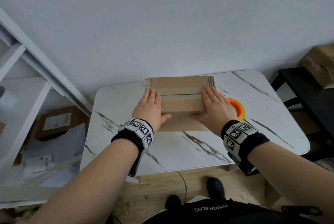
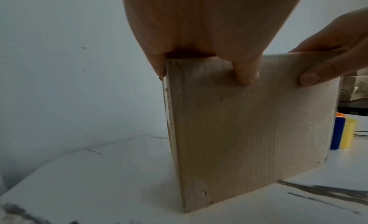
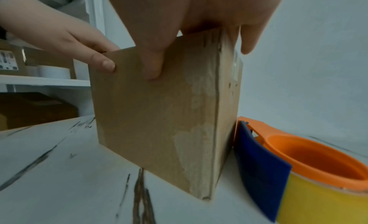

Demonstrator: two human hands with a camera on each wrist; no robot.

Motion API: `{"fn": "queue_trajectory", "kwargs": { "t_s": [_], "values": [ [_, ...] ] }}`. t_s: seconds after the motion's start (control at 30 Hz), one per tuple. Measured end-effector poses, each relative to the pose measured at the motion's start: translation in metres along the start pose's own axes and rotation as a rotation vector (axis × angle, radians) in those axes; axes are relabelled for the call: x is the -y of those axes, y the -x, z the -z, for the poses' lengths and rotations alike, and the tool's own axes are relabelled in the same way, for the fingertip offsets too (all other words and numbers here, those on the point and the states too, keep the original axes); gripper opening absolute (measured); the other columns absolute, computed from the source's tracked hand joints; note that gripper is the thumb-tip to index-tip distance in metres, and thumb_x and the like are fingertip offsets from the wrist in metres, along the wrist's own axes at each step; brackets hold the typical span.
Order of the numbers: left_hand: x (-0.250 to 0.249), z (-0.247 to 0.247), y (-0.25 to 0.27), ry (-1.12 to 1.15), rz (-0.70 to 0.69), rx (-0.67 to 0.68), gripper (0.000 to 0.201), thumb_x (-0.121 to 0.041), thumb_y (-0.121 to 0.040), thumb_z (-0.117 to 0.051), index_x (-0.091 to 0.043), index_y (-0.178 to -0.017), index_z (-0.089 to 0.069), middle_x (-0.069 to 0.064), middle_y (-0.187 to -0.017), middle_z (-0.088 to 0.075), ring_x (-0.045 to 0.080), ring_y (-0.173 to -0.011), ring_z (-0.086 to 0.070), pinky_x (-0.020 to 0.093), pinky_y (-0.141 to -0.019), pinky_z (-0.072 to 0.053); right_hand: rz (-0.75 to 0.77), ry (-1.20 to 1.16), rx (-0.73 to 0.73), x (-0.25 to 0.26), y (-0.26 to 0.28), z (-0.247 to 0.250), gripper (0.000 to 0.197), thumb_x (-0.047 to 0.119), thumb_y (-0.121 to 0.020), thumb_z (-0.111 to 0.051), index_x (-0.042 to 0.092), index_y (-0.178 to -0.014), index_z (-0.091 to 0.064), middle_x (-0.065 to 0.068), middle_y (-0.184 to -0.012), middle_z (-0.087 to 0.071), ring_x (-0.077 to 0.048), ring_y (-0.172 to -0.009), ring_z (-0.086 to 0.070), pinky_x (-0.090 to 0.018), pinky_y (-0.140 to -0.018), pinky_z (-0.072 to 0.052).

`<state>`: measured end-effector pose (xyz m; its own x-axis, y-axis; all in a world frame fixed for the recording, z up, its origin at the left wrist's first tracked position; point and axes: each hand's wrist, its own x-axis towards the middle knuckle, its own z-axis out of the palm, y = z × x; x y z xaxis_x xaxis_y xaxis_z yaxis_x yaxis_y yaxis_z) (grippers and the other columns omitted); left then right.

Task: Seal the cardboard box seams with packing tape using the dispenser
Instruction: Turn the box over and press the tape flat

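On one table [image 1: 173, 158], left hand [image 1: 149, 108] and right hand [image 1: 216, 108] press flat on one box [image 1: 182, 104] beside one dispenser [image 1: 238, 109]

Head camera looks down; wrist cameras, low and close, seemingly both face the box [image 2: 249, 125]

Closed cardboard box [image 1: 180, 105] upright beside orange dispenser [image 1: 237, 109].
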<state>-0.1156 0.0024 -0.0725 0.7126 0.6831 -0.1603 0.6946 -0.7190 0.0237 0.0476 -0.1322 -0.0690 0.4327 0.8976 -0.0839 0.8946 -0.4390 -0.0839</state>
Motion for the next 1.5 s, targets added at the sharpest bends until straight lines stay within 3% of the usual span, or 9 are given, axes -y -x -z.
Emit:
{"fn": "queue_trajectory", "kwargs": {
  "t_s": [0.1, 0.4, 0.57, 0.73, 0.83, 0.93, 1.2, 1.37, 1.5],
  "values": [
    [-0.002, 0.001, 0.006, 0.103, 0.091, 0.029, 0.083, -0.06, -0.086, -0.044, -0.02, -0.15, -0.007, 0.019, -0.156, 0.016, 0.033, -0.146, 0.008, 0.042, -0.112, -0.03, -0.02, -0.036, -0.005, 0.002, 0.0, -0.004, 0.09, 0.062, -0.087, -0.041, 0.007, -0.15, -0.006, -0.005, -0.16, -0.001, -0.019, -0.148, 0.004, -0.03, -0.119, -0.007],
    [0.001, 0.006, 0.009, 0.176, 0.131, 0.001, 0.099, -0.065, -0.081, -0.049, -0.006, -0.149, -0.008, 0.013, -0.158, 0.008, 0.027, -0.14, -0.027, 0.035, -0.107, -0.036, -0.085, -0.142, -0.031, 0.005, 0.002, -0.009, 0.092, 0.059, -0.084, -0.051, 0.007, -0.149, -0.011, -0.015, -0.159, 0.003, -0.03, -0.147, 0.007, -0.036, -0.119, -0.009],
    [0.005, 0.01, 0.004, 0.196, 0.152, 0.03, 0.105, -0.065, -0.078, -0.054, -0.007, -0.149, -0.004, 0.01, -0.159, 0.006, 0.023, -0.126, -0.048, 0.033, -0.093, -0.046, -0.13, -0.206, -0.001, 0.0, -0.001, -0.005, 0.098, 0.055, -0.079, -0.062, 0.005, -0.148, -0.014, -0.009, -0.159, 0.002, -0.029, -0.141, -0.023, -0.036, -0.111, -0.033],
    [0.009, 0.01, 0.002, 0.263, 0.169, 0.04, 0.106, -0.065, -0.075, -0.058, -0.01, -0.149, -0.005, 0.012, -0.149, -0.028, 0.024, -0.124, -0.049, 0.033, -0.095, -0.045, -0.139, -0.206, 0.024, 0.001, -0.005, 0.004, 0.094, 0.052, -0.075, -0.068, 0.004, -0.144, -0.024, -0.008, -0.157, -0.007, -0.03, -0.126, -0.044, -0.036, -0.102, -0.043],
    [0.005, 0.009, 0.003, 0.138, 0.182, 0.029, 0.107, -0.069, -0.074, -0.055, -0.01, -0.149, -0.006, 0.02, -0.155, -0.008, 0.032, -0.14, -0.026, 0.039, -0.114, -0.027, -0.137, -0.222, 0.011, 0.004, -0.004, 0.004, 0.091, 0.049, -0.074, -0.071, 0.003, -0.139, -0.028, -0.012, -0.152, -0.014, -0.032, -0.125, -0.043, -0.037, -0.104, -0.04],
    [-0.004, 0.008, 0.003, -0.01, 0.117, -0.025, 0.096, -0.066, -0.079, -0.05, -0.011, -0.148, -0.012, 0.019, -0.157, 0.003, 0.033, -0.146, -0.004, 0.045, -0.119, -0.006, -0.153, -0.212, 0.01, 0.008, -0.003, 0.005, 0.084, 0.05, -0.072, -0.072, 0.003, -0.131, -0.036, -0.013, -0.141, -0.024, -0.031, -0.116, -0.045, -0.039, -0.096, -0.046],
    [-0.016, 0.009, -0.004, -0.036, 0.026, 0.005, 0.102, -0.069, -0.08, -0.045, -0.006, -0.149, -0.005, 0.017, -0.158, -0.002, 0.028, -0.147, -0.002, 0.04, -0.121, -0.004, -0.131, -0.165, 0.021, 0.008, -0.003, 0.006, 0.075, 0.055, -0.071, -0.069, 0.004, -0.119, -0.043, -0.012, -0.128, -0.033, -0.029, -0.107, -0.046, -0.04, -0.086, -0.05],
    [-0.065, 0.005, -0.004, 0.052, -0.2, 0.006, 0.091, -0.062, -0.085, -0.043, -0.01, -0.149, -0.006, 0.013, -0.159, -0.002, 0.026, -0.147, -0.003, 0.038, -0.119, -0.007, -0.069, -0.147, 0.058, 0.004, 0.001, 0.004, 0.078, 0.034, -0.076, -0.07, 0.002, -0.135, -0.03, -0.015, -0.139, -0.024, -0.032, -0.119, -0.042, -0.039, -0.091, -0.05],
    [-0.082, 0.002, -0.016, 0.066, -0.207, -0.037, 0.089, -0.058, -0.085, -0.048, -0.009, -0.148, -0.01, 0.013, -0.159, -0.004, 0.025, -0.147, -0.004, 0.037, -0.12, -0.009, 0.005, -0.225, 0.042, -0.016, 0.005, -0.002, 0.083, 0.024, -0.076, -0.067, 0.004, -0.144, -0.024, -0.015, -0.147, -0.017, -0.033, -0.124, -0.043, -0.036, -0.097, -0.047]
  ]
}}
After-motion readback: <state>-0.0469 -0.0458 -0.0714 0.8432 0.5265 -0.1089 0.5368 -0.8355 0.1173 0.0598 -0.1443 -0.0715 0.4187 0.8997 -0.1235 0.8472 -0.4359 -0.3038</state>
